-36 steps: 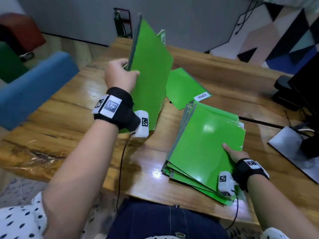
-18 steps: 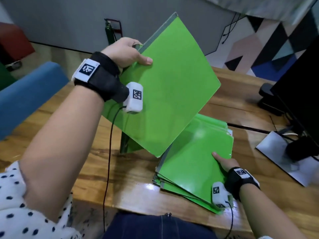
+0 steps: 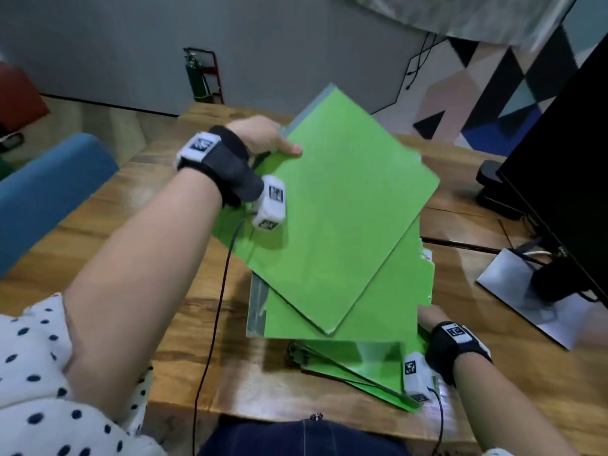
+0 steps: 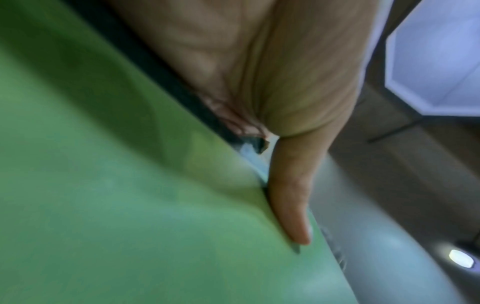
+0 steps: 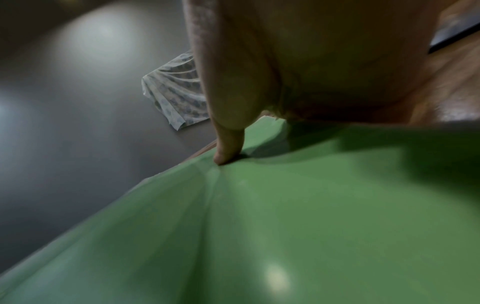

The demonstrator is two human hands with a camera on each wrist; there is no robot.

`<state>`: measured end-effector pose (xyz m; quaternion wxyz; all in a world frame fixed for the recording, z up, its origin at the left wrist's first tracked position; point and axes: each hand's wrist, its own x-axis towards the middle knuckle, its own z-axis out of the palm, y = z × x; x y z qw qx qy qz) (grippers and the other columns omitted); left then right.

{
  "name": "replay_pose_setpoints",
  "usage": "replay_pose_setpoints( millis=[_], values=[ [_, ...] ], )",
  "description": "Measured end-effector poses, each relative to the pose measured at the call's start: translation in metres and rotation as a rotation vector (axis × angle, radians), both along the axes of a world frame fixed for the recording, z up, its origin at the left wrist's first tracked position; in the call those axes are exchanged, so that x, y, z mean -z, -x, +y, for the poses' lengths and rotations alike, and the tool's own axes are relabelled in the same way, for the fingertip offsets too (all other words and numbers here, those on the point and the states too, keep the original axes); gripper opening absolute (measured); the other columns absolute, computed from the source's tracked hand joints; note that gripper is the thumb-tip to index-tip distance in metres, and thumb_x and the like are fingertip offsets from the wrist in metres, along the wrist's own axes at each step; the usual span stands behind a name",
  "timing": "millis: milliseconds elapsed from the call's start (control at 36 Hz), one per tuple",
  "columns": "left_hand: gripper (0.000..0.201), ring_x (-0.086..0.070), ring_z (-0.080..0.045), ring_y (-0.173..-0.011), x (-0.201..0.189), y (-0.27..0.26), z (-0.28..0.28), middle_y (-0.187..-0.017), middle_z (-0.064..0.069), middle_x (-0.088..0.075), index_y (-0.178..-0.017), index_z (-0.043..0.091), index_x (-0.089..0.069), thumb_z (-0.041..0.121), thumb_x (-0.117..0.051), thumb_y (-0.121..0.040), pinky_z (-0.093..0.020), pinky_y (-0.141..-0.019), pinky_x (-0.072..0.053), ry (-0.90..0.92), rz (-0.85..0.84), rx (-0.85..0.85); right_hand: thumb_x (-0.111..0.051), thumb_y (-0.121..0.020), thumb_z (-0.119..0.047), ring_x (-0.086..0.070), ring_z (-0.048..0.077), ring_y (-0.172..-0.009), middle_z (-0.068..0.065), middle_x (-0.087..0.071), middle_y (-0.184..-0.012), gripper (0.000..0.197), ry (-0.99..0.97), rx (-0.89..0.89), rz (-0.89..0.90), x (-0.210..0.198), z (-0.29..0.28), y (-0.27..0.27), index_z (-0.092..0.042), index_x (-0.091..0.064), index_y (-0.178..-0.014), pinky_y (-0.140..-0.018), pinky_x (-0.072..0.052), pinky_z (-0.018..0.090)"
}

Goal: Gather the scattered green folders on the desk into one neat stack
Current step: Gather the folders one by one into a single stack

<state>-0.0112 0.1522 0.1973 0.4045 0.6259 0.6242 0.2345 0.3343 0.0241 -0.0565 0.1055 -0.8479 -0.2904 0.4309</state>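
Green folder [image 3: 342, 205] pinched at its 10 o'clock corner by your left hand [image 3: 263, 136], skewed over stack [image 3: 348, 360]; right hand [image 3: 431, 319] grips stack's 3 o'clock edge.

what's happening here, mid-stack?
A person is gathering green folders on a wooden desk. The left hand grips one folder by its edge, thumb on top, holding it tilted above the pile and not yet laid down. The right hand holds the near right corner of the stack, thumb pressed on the top cover. The stack's lower folders are fanned out, so it isn't neat yet.
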Motion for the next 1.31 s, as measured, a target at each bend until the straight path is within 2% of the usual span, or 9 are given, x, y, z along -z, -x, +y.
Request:
replay_pose_setpoints(
  millis=[83, 139, 222, 528, 611, 694, 917, 1111, 1306],
  values=[
    [0.028, -0.063, -0.032, -0.085, 0.05, -0.015, -0.004, -0.09, -0.019, -0.064, -0.093, 0.0, -0.064, 0.007, -0.079, -0.071, -0.041, -0.082, -0.052, 0.068, -0.098, -0.006, -0.045, -0.094, -0.054, -0.049, 0.035, -0.125, 0.02, -0.044, -0.143, 0.075, -0.023, 0.012, 0.031, 0.001, -0.004, -0.004, 0.007, -0.04, -0.139, -0.106, -0.038, 0.04],
    [0.043, -0.059, -0.026, -0.092, 0.079, -0.025, -0.01, -0.099, -0.015, -0.061, -0.11, 0.001, -0.061, 0.008, -0.079, -0.072, -0.033, -0.08, -0.047, -0.004, 0.024, -0.049, -0.043, -0.091, -0.059, -0.052, 0.034, -0.123, 0.02, -0.048, -0.14, 0.078, -0.049, 0.022, 0.058, 0.023, 0.001, -0.021, 0.005, -0.044, -0.136, -0.106, -0.039, 0.044],
    [0.061, -0.055, -0.025, -0.118, 0.115, -0.028, -0.017, -0.129, -0.011, -0.058, -0.132, 0.005, -0.053, 0.005, -0.076, -0.075, -0.029, -0.101, -0.042, -0.155, 0.097, -0.094, -0.045, -0.091, -0.056, -0.054, 0.035, -0.119, 0.02, -0.052, -0.136, 0.075, -0.058, 0.022, 0.05, 0.044, 0.004, -0.033, 0.005, -0.048, -0.133, -0.104, -0.041, 0.045],
    [0.037, -0.048, -0.029, -0.125, 0.163, 0.012, -0.045, -0.126, -0.017, -0.052, -0.134, -0.001, -0.043, 0.004, -0.047, -0.097, -0.032, -0.1, -0.038, 0.155, -0.086, -0.539, -0.046, -0.094, -0.051, -0.05, 0.034, -0.124, 0.019, -0.047, -0.141, 0.07, -0.04, 0.032, 0.067, 0.021, 0.0, -0.016, 0.004, -0.042, -0.138, -0.107, -0.038, 0.044],
    [0.038, -0.043, -0.026, -0.131, 0.187, 0.012, -0.069, -0.142, -0.012, -0.045, -0.135, 0.002, -0.046, 0.016, -0.031, -0.104, -0.029, -0.1, -0.037, 0.278, 0.316, -0.29, -0.042, -0.098, -0.044, -0.042, 0.035, -0.131, 0.02, -0.038, -0.146, 0.066, -0.03, 0.036, 0.059, 0.006, -0.003, -0.002, 0.005, -0.035, -0.142, -0.11, -0.033, 0.042],
    [0.045, -0.047, -0.032, -0.127, 0.221, 0.012, -0.078, -0.139, -0.018, -0.047, -0.138, -0.003, -0.039, 0.01, -0.048, -0.096, -0.03, -0.082, -0.045, 0.417, 0.17, -0.421, -0.041, -0.1, -0.04, -0.042, 0.035, -0.131, 0.021, -0.037, -0.147, 0.063, -0.047, 0.057, 0.065, 0.004, -0.003, 0.001, 0.006, -0.034, -0.141, -0.11, -0.033, 0.041],
    [0.041, -0.053, -0.035, -0.115, 0.212, -0.011, -0.073, -0.127, -0.02, -0.053, -0.132, 0.0, -0.042, -0.006, -0.048, -0.092, -0.04, -0.092, -0.045, 0.341, 0.006, -0.338, -0.038, -0.102, -0.036, -0.038, 0.035, -0.134, 0.023, -0.034, -0.148, 0.06, -0.055, 0.037, 0.036, 0.0, -0.005, 0.005, 0.009, -0.032, -0.141, -0.11, -0.031, 0.04],
    [0.049, -0.053, -0.033, -0.117, 0.209, -0.051, -0.069, -0.135, -0.015, -0.05, -0.141, 0.007, -0.035, 0.0, -0.046, -0.094, -0.038, -0.094, -0.045, 0.316, 0.112, -0.132, -0.031, -0.087, -0.073, -0.03, 0.031, -0.14, 0.014, -0.027, -0.155, 0.088, -0.109, 0.088, 0.192, -0.005, -0.007, 0.003, -0.009, -0.029, -0.148, -0.115, -0.024, 0.046],
    [0.051, -0.049, -0.03, -0.121, 0.211, -0.093, -0.076, -0.14, -0.016, -0.046, -0.143, 0.007, -0.033, 0.03, -0.043, -0.098, -0.037, -0.102, -0.041, 0.412, 0.139, 0.123, -0.073, -0.071, -0.056, -0.038, 0.037, -0.133, 0.02, -0.033, -0.149, 0.106, -0.123, 0.214, 0.089, -0.005, -0.01, 0.013, 0.003, -0.024, -0.145, -0.107, -0.034, 0.047]
  ],
)
